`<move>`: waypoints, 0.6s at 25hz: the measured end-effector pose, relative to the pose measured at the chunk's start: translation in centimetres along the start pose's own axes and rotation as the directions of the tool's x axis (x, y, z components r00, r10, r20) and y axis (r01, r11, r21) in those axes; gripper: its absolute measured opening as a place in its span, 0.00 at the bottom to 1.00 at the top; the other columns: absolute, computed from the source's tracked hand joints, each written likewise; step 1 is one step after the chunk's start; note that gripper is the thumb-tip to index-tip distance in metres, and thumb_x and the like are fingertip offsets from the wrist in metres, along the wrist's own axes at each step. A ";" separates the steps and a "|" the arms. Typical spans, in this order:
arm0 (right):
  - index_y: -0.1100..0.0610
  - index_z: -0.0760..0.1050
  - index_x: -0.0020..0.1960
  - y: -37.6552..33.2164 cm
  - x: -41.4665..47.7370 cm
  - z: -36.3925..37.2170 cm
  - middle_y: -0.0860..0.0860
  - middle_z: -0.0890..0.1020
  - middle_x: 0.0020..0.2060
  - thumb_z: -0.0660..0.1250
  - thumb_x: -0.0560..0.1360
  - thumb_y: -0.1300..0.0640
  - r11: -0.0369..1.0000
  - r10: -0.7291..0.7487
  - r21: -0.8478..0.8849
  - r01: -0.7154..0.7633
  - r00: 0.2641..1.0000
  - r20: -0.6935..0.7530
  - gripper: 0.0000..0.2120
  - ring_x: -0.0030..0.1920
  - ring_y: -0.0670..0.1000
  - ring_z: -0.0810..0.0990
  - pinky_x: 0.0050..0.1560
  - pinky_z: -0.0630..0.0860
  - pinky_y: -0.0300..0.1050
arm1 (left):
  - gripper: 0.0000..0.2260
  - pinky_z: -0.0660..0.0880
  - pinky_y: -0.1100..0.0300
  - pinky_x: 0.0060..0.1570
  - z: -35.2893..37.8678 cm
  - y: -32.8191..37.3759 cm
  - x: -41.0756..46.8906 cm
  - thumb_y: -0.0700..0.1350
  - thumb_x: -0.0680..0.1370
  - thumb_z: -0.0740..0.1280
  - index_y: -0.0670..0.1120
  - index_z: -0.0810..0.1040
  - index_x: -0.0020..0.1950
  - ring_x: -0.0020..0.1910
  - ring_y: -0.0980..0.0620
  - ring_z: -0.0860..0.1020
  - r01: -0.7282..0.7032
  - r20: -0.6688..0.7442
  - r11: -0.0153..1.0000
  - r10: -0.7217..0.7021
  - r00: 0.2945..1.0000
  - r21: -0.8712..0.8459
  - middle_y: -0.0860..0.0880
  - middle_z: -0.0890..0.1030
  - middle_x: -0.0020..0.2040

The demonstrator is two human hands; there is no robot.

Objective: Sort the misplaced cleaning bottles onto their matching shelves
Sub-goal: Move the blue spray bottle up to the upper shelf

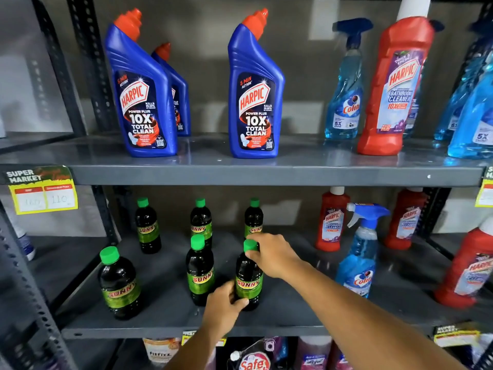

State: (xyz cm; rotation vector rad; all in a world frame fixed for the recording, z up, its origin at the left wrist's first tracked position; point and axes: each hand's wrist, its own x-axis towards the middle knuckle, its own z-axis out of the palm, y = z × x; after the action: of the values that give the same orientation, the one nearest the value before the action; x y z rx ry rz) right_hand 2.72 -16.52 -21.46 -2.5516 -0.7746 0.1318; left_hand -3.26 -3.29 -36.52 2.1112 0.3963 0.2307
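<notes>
A dark Sunny bottle with a green cap point(248, 283) stands upright near the front of the lower shelf point(165, 328). My right hand point(272, 253) grips its cap from the right. My left hand point(222, 307) holds its base from below left. Several more Sunny bottles point(200, 268) stand around it. On the upper shelf point(240, 174) stand three blue Harpic bottles point(254, 102), and to their right a red Harpic bathroom cleaner point(394, 97) among blue Colin sprays point(344, 102). Lower right, a Colin spray point(360, 252) stands among red Harpic bottles point(332, 222).
Dark perforated uprights point(24, 289) frame the rack on the left. A yellow price tag point(44, 196) hangs on the upper shelf's edge. Packets and bottles point(253, 356) fill the shelf below. There is bare shelf between the two front blue Harpic bottles.
</notes>
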 end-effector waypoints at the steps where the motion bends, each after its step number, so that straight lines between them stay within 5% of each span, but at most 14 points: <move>1: 0.45 0.67 0.73 0.1 -0.5 -0.3 0.59 0.78 0.65 0.67 0.78 0.49 1.000 -0.006 -0.002 0.006 1.000 0.008 0.24 0.64 0.62 0.78 0.64 0.78 0.54 | 0.09 0.78 0.61 0.47 -0.1 0.6 -0.9 0.45 0.69 0.73 0.46 0.79 0.47 0.42 0.57 0.82 0.014 -0.056 0.998 -0.010 0.998 0.066 0.51 0.86 0.43; 3: 0.45 0.61 0.76 1.0 -2.1 -1.8 0.57 0.77 0.67 0.69 0.77 0.47 0.997 -0.067 -0.035 0.065 0.996 -0.051 0.31 0.66 0.61 0.76 0.66 0.77 0.54 | 0.08 0.76 0.60 0.42 0.3 1.8 -2.8 0.49 0.69 0.72 0.47 0.77 0.37 0.38 0.55 0.81 0.060 -0.146 0.983 -0.035 0.989 0.174 0.50 0.85 0.37; 6: 0.51 0.70 0.72 4.1 -5.0 -5.2 0.54 0.78 0.66 0.70 0.77 0.50 0.967 -0.225 -0.181 0.178 0.931 -0.288 0.25 0.67 0.56 0.77 0.68 0.74 0.49 | 0.09 0.78 0.61 0.49 3.6 3.8 -5.2 0.54 0.64 0.73 0.54 0.74 0.33 0.43 0.55 0.83 0.013 0.031 0.991 -0.017 0.999 0.133 0.52 0.85 0.40; 9: 0.59 0.81 0.61 8.8 -6.8 -9.5 0.58 0.84 0.57 0.75 0.72 0.60 0.930 -0.317 -0.327 0.171 0.821 -0.474 0.18 0.59 0.60 0.82 0.64 0.76 0.46 | 0.22 0.76 0.51 0.60 8.1 6.8 -4.1 0.55 0.59 0.74 0.52 0.79 0.51 0.56 0.48 0.81 -0.076 0.172 0.997 0.078 0.982 -0.019 0.49 0.82 0.52; 11: 0.62 0.79 0.63 11.5 -7.1 -12.7 0.61 0.83 0.58 0.72 0.74 0.61 0.920 -0.284 -0.377 0.102 0.837 -0.467 0.17 0.60 0.63 0.80 0.67 0.69 0.46 | 0.35 0.72 0.49 0.66 10.6 9.2 -1.7 0.48 0.63 0.77 0.45 0.71 0.68 0.65 0.46 0.75 -0.072 0.195 0.993 0.089 0.977 -0.091 0.44 0.76 0.66; 15: 0.61 0.67 0.74 14.7 -6.0 -17.4 0.60 0.74 0.71 0.64 0.81 0.57 0.942 0.010 -0.325 -0.085 0.974 -0.227 0.23 0.70 0.60 0.72 0.69 0.67 0.45 | 0.38 0.69 0.48 0.68 13.9 13.8 2.3 0.42 0.65 0.77 0.42 0.64 0.72 0.69 0.44 0.71 -0.113 0.244 0.989 0.132 0.961 -0.093 0.41 0.71 0.71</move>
State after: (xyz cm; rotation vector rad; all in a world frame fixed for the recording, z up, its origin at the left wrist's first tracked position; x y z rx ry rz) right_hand 8.89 -37.67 -13.09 -2.8384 -0.6957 -0.2920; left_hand 5.92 -20.29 -32.35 2.0582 0.1050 0.0483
